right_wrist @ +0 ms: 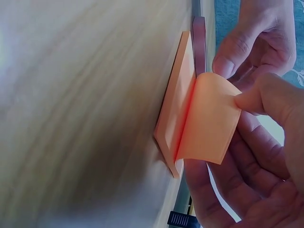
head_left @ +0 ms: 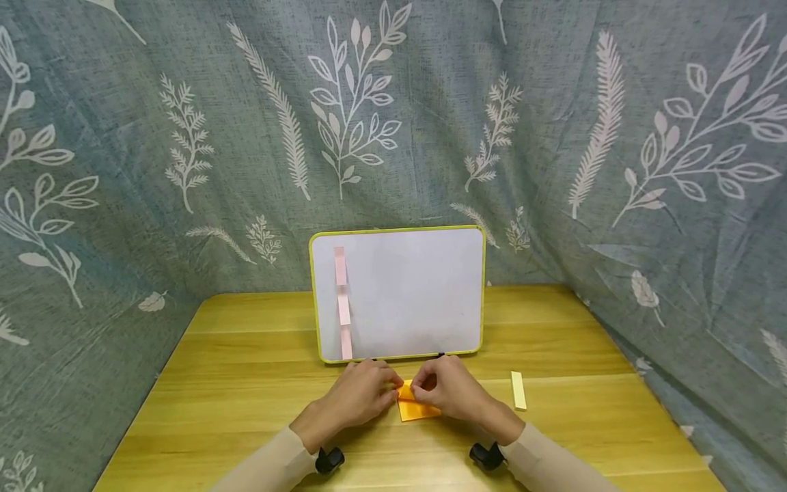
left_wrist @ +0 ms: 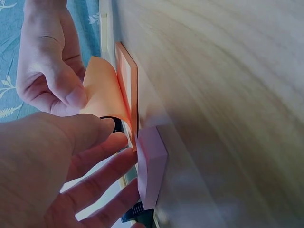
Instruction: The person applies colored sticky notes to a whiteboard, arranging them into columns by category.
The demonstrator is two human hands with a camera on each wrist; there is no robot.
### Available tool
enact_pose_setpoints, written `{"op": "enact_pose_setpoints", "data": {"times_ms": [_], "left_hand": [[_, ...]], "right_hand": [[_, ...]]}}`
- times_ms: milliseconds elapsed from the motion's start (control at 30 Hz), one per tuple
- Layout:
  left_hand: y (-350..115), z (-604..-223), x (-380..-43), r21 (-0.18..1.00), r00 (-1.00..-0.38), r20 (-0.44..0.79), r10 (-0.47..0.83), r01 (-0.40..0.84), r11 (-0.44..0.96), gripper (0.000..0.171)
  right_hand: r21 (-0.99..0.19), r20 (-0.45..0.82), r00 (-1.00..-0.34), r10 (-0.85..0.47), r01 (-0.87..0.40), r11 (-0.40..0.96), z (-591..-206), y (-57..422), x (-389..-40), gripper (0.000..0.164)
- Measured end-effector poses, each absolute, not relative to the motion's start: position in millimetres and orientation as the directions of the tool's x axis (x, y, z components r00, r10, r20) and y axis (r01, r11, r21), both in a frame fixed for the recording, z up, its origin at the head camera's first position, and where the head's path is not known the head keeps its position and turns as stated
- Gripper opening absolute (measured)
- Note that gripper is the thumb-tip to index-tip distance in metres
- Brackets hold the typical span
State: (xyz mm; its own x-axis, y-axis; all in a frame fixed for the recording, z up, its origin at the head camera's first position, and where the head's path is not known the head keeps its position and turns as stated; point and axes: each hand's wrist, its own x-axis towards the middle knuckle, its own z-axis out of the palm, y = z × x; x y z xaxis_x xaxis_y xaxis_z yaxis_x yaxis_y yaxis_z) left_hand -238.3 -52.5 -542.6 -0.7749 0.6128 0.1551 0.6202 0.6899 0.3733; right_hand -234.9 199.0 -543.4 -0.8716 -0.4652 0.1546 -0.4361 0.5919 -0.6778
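Note:
An orange sticky note pad (head_left: 418,411) lies on the table, its top sheet (right_wrist: 209,118) peeled up and curling away from the pad. My right hand (head_left: 453,391) pinches the free edge of that sheet between thumb and fingers. On the pad's other side is my left hand (head_left: 364,393), its fingers (left_wrist: 102,171) loosely extended, with thumb and forefinger right at the pad's end. Beside the orange pad, next to those left fingers, lies a pink sticky note pad (left_wrist: 152,166), hidden under the left hand in the head view.
A yellow-framed whiteboard (head_left: 418,294) stands just behind the hands. Down its left side runs a column of three pink paper strips (head_left: 343,307). A narrow pale yellow pad (head_left: 518,391) lies right of my right hand. Patterned cloth (head_left: 418,137) hangs behind the wooden table (head_left: 246,396).

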Motion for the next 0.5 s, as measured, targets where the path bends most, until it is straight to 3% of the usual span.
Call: {"op": "enact_pose_setpoints", "data": {"times_ms": [500], "left_hand": [[-54.4, -541.0, -237.9, 0.367, -0.763, 0.175, 0.623, 0.638, 0.678, 0.018]], "right_hand": [[-0.705, 0.141, -0.91, -0.389, -0.369, 0.606, -545.7, 196.4, -235.8, 0.015]]}}
